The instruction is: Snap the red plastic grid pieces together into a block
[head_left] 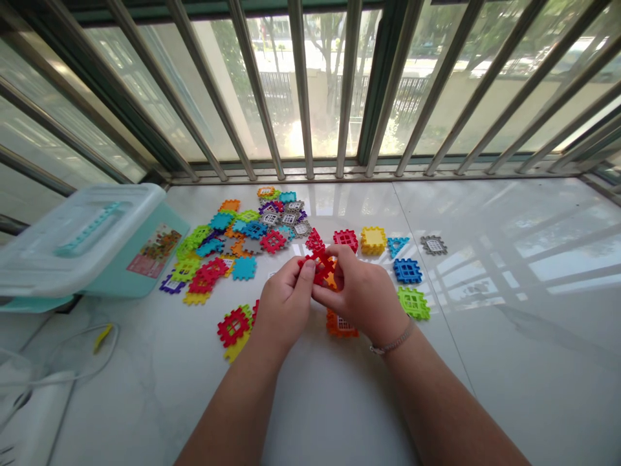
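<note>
Red plastic tile (317, 266) gripped between left hand (286, 304) and right hand (356, 294), above a white marble ledge (485, 336) strewn with colourful interlocking tiles (237, 243), a pale teal storage box (82, 239) at left, steel window bars (301, 84) beyond.

Straight ahead, a white veined marble bench (504, 336) with a seam across it. Beyond it, glass windows (63, 129) in dark green frames (373, 84), behind steel bars (301, 84). Outside, trees (330, 52), a slatted fence (276, 90), strong sun. Barred light and glare lie across the marble to my right.
</note>
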{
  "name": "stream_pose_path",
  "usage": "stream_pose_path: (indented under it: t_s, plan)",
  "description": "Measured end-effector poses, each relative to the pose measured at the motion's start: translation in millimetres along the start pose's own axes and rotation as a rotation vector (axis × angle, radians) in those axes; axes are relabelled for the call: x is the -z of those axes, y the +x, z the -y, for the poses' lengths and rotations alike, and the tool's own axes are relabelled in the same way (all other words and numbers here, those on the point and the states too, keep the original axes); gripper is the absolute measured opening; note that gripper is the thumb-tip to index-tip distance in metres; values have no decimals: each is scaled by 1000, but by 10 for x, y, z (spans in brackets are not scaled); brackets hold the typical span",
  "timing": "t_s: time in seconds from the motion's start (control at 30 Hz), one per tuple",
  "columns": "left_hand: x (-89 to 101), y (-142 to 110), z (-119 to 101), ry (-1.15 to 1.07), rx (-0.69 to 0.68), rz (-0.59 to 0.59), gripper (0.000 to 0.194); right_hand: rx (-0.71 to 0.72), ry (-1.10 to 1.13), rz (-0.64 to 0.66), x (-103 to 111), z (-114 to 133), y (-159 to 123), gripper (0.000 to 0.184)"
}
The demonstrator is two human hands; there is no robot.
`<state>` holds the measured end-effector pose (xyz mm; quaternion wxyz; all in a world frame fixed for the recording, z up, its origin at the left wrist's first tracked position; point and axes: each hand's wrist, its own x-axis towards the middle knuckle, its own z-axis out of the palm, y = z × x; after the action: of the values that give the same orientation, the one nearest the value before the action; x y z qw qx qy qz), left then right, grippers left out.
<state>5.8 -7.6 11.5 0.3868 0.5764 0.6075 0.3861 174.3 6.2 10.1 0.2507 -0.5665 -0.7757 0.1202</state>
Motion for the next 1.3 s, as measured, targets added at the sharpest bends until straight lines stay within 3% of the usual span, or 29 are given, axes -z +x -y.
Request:
stream_pose_path:
  t_s: [0.13,0.43,0.53,0.8,0.97,1.1,1.3]
  plan:
    - [2,-3,-31,-150,46,10,41,58,-35,-85,-16,-9,-21,57]
    - [-34,11,20,-384,20,-121,29,198,-38,-300,-82,-109,-43,57]
    - [-32,45,86,-437,29,-130,28,179,-56,-285,-77,-112,-41,55]
    - [-54,107,142,-525,114,-76,45,282,16,-62,-69,-156,3,56]
    - [-28,91,71,-596,189,-118,52,299,70,-125,-77,-157,2,56]
    - [-16,100,57,-598,163,-170,62,316,77,-160,-72,-146,3,50]
    - [-44,123,101,-563,171,-149,54,282,51,-239,-58,-104,10,27]
